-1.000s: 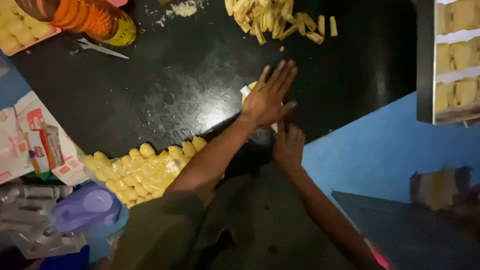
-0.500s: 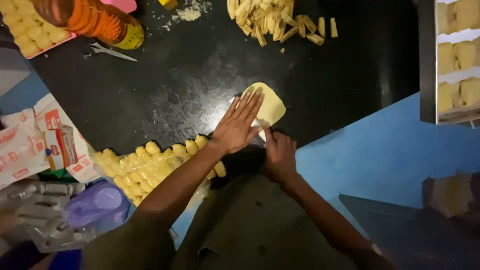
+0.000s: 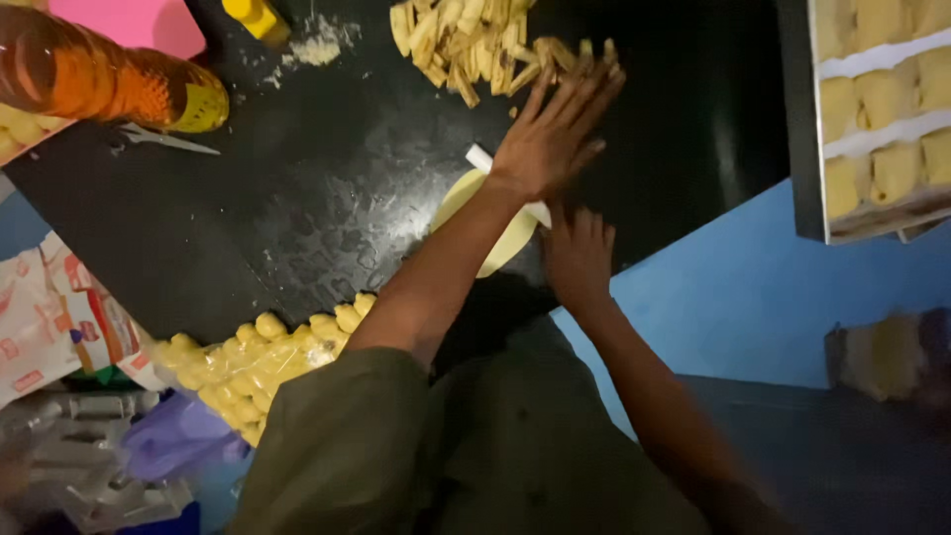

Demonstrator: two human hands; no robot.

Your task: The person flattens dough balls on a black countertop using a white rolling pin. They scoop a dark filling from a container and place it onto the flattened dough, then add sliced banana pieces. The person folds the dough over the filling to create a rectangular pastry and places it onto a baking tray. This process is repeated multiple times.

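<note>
Both hands lie flat and unclenched: left hand (image 3: 555, 134) and right hand (image 3: 578, 253) press a white rolling pin (image 3: 495, 173) over thin dough (image 3: 485, 223) (soft, tearable, best lifted by its edge) mid-desk (image 3: 248, 228).

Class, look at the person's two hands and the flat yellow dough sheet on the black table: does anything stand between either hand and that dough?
Yes, one thing. A white roller lies across the dough sheet, and the left hand presses on it. The right hand rests at the dough's near edge; nothing visible lies between them.
</note>
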